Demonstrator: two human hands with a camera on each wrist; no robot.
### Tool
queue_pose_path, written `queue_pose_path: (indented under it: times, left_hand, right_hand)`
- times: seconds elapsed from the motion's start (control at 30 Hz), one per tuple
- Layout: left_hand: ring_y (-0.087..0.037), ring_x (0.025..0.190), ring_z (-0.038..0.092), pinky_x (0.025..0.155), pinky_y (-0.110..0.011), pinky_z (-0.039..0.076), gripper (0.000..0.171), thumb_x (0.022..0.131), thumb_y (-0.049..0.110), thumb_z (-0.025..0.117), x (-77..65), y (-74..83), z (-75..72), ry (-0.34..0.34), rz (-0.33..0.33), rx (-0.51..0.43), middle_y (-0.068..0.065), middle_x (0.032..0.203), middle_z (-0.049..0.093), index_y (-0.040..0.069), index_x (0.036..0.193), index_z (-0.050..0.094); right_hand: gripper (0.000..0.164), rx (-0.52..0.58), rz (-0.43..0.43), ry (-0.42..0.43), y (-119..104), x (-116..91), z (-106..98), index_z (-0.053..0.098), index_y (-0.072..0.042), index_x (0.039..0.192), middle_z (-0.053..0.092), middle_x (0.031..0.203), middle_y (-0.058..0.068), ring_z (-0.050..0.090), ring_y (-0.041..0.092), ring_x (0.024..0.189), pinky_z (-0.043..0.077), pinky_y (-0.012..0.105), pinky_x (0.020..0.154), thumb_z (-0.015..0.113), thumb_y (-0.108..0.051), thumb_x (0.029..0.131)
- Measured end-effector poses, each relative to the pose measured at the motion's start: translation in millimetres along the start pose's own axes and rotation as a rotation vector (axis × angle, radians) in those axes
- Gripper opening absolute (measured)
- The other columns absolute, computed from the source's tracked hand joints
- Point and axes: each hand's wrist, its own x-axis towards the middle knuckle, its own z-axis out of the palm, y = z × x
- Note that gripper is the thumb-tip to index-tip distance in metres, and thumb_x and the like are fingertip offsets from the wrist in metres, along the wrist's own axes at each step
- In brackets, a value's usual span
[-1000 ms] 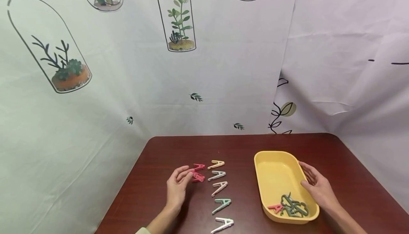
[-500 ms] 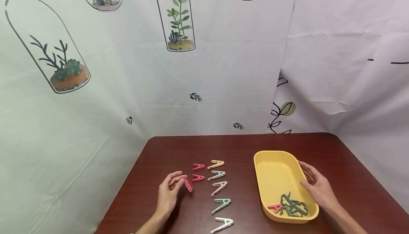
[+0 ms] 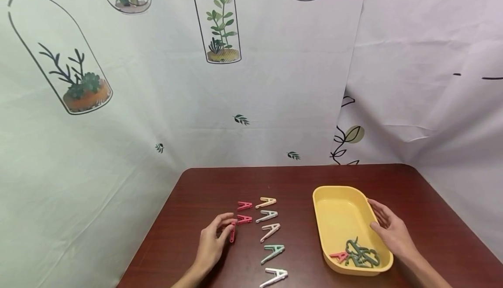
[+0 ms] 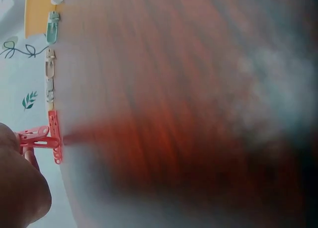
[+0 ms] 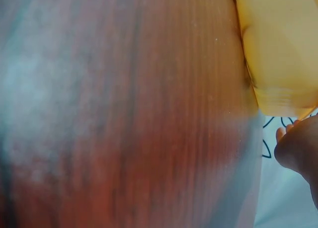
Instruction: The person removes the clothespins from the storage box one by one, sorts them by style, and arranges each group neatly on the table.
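In the head view my left hand (image 3: 212, 241) pinches a red clothespin (image 3: 232, 232) between thumb and fingers, one end pointing down close over the table. Just beyond it lie two more red clothespins, a nearer one (image 3: 244, 219) and a farther one (image 3: 244, 206). The left wrist view shows the held clothespin (image 4: 37, 137) overlapping another red one (image 4: 53, 123). My right hand (image 3: 394, 234) holds the right side of a yellow tray (image 3: 320, 218), thumb at the rim and fingers along the outer wall. A red clothespin (image 3: 339, 256) and several green clothespins (image 3: 361, 253) lie in the tray's near end.
Right of the red clothespins runs a column: yellow (image 3: 266, 202), grey-white (image 3: 267, 216), pale pink (image 3: 270, 232), green (image 3: 272, 253) and white (image 3: 273, 276). The dark red table (image 3: 298, 178) ends at a printed white curtain (image 3: 275, 104).
My left hand has drawn a red clothespin away from the other red ones, toward me and to the left, and turned it nearly upright. My right hand and the tray stay put.
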Motion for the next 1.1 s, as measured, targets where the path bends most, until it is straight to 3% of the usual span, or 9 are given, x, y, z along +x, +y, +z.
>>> queue_pose_path:
  times: [0.1,0.23,0.33,0.43,0.63,0.87,0.97,1.1]
  left_hand:
    - [-0.012,0.081,0.073,0.069,-0.029,0.061,0.032,0.095,-0.003,0.074,0.3,0.9,1.7,-0.047,0.038,0.008,0.0,0.106,0.081,0.004,0.127,0.071]
    - [-0.013,0.079,0.073,0.067,-0.028,0.059,0.035,0.095,-0.002,0.075,0.1,2.5,3.8,-0.102,0.049,0.017,-0.001,0.107,0.081,0.005,0.129,0.07]
    - [-0.015,0.081,0.075,0.069,-0.028,0.058,0.036,0.095,-0.002,0.075,-0.6,3.1,4.1,-0.122,0.04,0.025,-0.001,0.108,0.081,0.007,0.13,0.07]
    - [-0.017,0.081,0.075,0.07,-0.027,0.058,0.038,0.095,-0.004,0.075,-1.3,3.2,3.5,-0.118,0.03,0.033,-0.001,0.109,0.081,0.008,0.13,0.071]
    - [-0.013,0.089,0.075,0.075,-0.028,0.058,0.04,0.091,-0.004,0.08,-3.7,1.2,0.5,-0.094,0.003,0.062,0.001,0.109,0.08,0.009,0.127,0.071]
    - [-0.017,0.098,0.074,0.085,-0.032,0.057,0.045,0.085,0.011,0.09,-8.4,-3.0,-3.9,-0.161,-0.043,0.115,0.003,0.111,0.079,0.011,0.126,0.07]
    - [-0.018,0.101,0.074,0.089,-0.032,0.057,0.045,0.084,0.01,0.091,-8.9,-5.6,-4.6,-0.184,-0.051,0.107,0.003,0.111,0.079,0.01,0.124,0.069]
    - [-0.018,0.101,0.075,0.091,-0.033,0.059,0.042,0.084,0.006,0.09,-8.1,-9.4,-4.4,-0.201,-0.06,0.066,0.003,0.107,0.079,0.008,0.121,0.069]
  right_hand:
    - [0.059,0.009,0.002,-0.004,1.4,-0.3,0.4,0.043,0.014,0.151,0.048,0.15,0.039,0.041,-0.027,0.118,0.04,0.001,0.093,0.063,0.016,0.095]
    - [0.059,0.025,-0.003,0.001,3.5,-0.3,0.0,0.044,0.014,0.151,0.056,0.151,0.007,0.042,-0.027,0.119,0.04,0.002,0.093,0.063,0.016,0.095]
    - [0.059,0.05,-0.012,0.005,4.7,-0.6,0.0,0.045,0.014,0.15,0.053,0.142,-0.019,0.044,-0.026,0.119,0.041,0.002,0.094,0.064,0.016,0.094]
    - [0.059,0.066,-0.022,0.006,5.4,-0.8,0.2,0.045,0.014,0.15,0.051,0.138,-0.026,0.044,-0.026,0.119,0.041,0.002,0.094,0.063,0.017,0.094]
    - [0.059,0.067,-0.031,0.011,4.9,-0.1,0.6,0.044,0.015,0.149,0.05,0.137,-0.03,0.044,-0.026,0.12,0.04,0.002,0.094,0.063,0.018,0.093]
    - [0.059,0.051,-0.027,0.016,7.0,0.0,0.9,0.045,0.014,0.149,0.051,0.139,-0.025,0.044,-0.025,0.12,0.041,0.002,0.094,0.064,0.018,0.093]
    - [0.06,0.035,-0.02,0.014,6.4,-0.1,0.9,0.045,0.014,0.15,0.052,0.143,-0.015,0.043,-0.026,0.12,0.04,0.002,0.094,0.064,0.017,0.094]
    - [0.059,0.015,-0.009,0.009,3.7,-0.1,0.8,0.045,0.014,0.15,0.054,0.151,0.01,0.042,-0.026,0.12,0.04,0.002,0.094,0.064,0.017,0.094]
